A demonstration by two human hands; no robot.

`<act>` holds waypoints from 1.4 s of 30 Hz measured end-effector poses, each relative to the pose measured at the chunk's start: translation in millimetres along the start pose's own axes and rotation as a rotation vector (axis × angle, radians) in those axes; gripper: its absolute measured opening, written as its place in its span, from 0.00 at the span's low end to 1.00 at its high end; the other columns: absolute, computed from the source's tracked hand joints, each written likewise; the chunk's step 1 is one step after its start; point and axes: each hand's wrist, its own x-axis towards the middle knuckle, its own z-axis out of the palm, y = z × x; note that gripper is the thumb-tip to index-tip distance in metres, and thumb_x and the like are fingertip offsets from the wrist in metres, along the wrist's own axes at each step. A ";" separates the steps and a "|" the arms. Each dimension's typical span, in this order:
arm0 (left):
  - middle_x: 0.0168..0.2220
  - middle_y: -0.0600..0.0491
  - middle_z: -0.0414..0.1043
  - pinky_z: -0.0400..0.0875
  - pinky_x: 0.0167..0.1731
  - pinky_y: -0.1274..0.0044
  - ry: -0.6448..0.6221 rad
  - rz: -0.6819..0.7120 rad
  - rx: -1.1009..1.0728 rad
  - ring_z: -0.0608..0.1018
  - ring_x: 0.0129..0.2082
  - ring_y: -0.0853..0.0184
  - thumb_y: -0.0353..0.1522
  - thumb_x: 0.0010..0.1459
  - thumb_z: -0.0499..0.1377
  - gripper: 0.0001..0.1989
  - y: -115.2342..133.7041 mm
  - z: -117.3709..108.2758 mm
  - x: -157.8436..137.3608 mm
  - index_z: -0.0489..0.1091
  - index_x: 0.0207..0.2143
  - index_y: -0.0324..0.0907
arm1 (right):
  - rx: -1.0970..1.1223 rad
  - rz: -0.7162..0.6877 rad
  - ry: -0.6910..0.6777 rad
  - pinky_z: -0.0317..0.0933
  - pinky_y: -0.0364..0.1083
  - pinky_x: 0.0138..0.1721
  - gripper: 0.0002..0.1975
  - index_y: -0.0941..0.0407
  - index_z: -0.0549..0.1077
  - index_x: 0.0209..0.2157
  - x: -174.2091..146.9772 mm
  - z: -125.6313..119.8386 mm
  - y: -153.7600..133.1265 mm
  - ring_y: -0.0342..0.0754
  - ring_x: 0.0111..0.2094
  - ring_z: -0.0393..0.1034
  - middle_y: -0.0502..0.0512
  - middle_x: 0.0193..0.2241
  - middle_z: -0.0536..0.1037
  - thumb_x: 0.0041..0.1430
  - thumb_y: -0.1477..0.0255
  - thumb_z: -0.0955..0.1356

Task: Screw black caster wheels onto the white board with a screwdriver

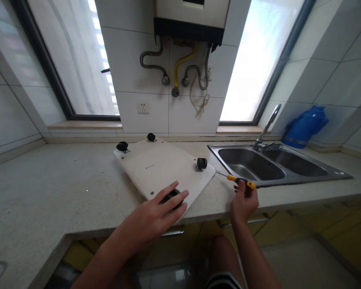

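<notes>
A white board (168,158) with rounded corners lies on the counter, and black caster wheels stand up from its corners. My left hand (156,214) is laid over the near caster wheel (172,197), its fingers curved across the wheel and partly hiding it. The other casters show at the left corner (122,146), the far corner (151,137) and the right corner (201,163). In my right hand (244,200) is a yellow and black screwdriver (232,178). Its thin shaft points left, with the tip close to the board's right corner; I cannot tell whether they touch.
To the right is a steel double sink (252,164) with a faucet (267,126). A blue thermos jug (305,127) stands behind it in the corner. The pale counter (78,180) has cabinet drawers below its front edge. A water heater (192,18) with hoses hangs on the wall.
</notes>
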 end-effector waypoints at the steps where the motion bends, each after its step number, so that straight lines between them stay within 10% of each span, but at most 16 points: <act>1: 0.73 0.41 0.68 0.75 0.69 0.55 0.020 -0.031 -0.017 0.58 0.80 0.44 0.18 0.69 0.57 0.27 1.4 -1.8 -14.1 0.69 0.68 0.38 | 0.045 -0.002 0.020 0.77 0.50 0.43 0.19 0.58 0.77 0.54 1.0 -1.7 0.6 0.46 0.39 0.78 0.55 0.45 0.81 0.72 0.58 0.72; 8: 0.77 0.37 0.59 0.78 0.65 0.55 0.250 -0.528 -0.095 0.71 0.73 0.48 0.24 0.70 0.60 0.45 18.6 17.9 -90.1 0.43 0.82 0.50 | 0.285 -0.008 0.105 0.76 0.49 0.41 0.24 0.56 0.73 0.58 27.1 -28.1 -26.7 0.46 0.41 0.76 0.57 0.48 0.79 0.75 0.52 0.67; 15: 0.68 0.35 0.73 0.78 0.64 0.53 0.306 -0.741 -0.029 0.79 0.66 0.45 0.24 0.63 0.59 0.47 19.2 47.7 -74.9 0.45 0.81 0.40 | 0.159 0.221 -0.730 0.55 0.36 0.19 0.19 0.59 0.76 0.47 9.5 -7.6 -65.9 0.34 0.20 0.59 0.46 0.31 0.75 0.74 0.56 0.70; 19: 0.64 0.35 0.77 0.82 0.59 0.57 0.313 -0.712 0.017 0.82 0.62 0.46 0.27 0.65 0.62 0.50 13.3 53.0 -71.2 0.40 0.82 0.37 | 0.071 0.205 -0.956 0.51 0.35 0.17 0.16 0.59 0.76 0.52 -12.8 3.4 -73.5 0.32 0.18 0.55 0.42 0.27 0.72 0.73 0.60 0.72; 25: 0.60 0.33 0.80 0.88 0.46 0.60 0.393 -0.664 0.226 0.87 0.52 0.45 0.27 0.64 0.61 0.53 -4.2 38.0 -98.6 0.34 0.83 0.38 | 0.107 0.037 -1.006 0.59 0.41 0.20 0.33 0.55 0.77 0.62 -22.2 -9.7 -92.8 0.38 0.21 0.63 0.48 0.31 0.80 0.60 0.56 0.80; 30: 0.47 0.36 0.84 0.87 0.34 0.67 0.508 -0.528 0.325 0.89 0.39 0.50 0.35 0.70 0.61 0.48 -21.9 9.1 -107.7 0.39 0.83 0.37 | 0.179 -0.144 -0.955 0.72 0.52 0.53 0.26 0.53 0.83 0.52 -27.7 -7.9 -107.6 0.55 0.49 0.78 0.56 0.48 0.86 0.52 0.60 0.83; 42: 0.51 0.44 0.86 0.84 0.37 0.75 0.563 -0.462 0.419 0.90 0.40 0.58 0.34 0.70 0.67 0.37 -11.2 -73.3 -79.1 0.60 0.77 0.43 | 0.331 -0.358 -0.778 0.74 0.52 0.49 0.16 0.51 0.85 0.42 -17.4 -13.9 -162.2 0.53 0.46 0.78 0.54 0.44 0.84 0.50 0.70 0.82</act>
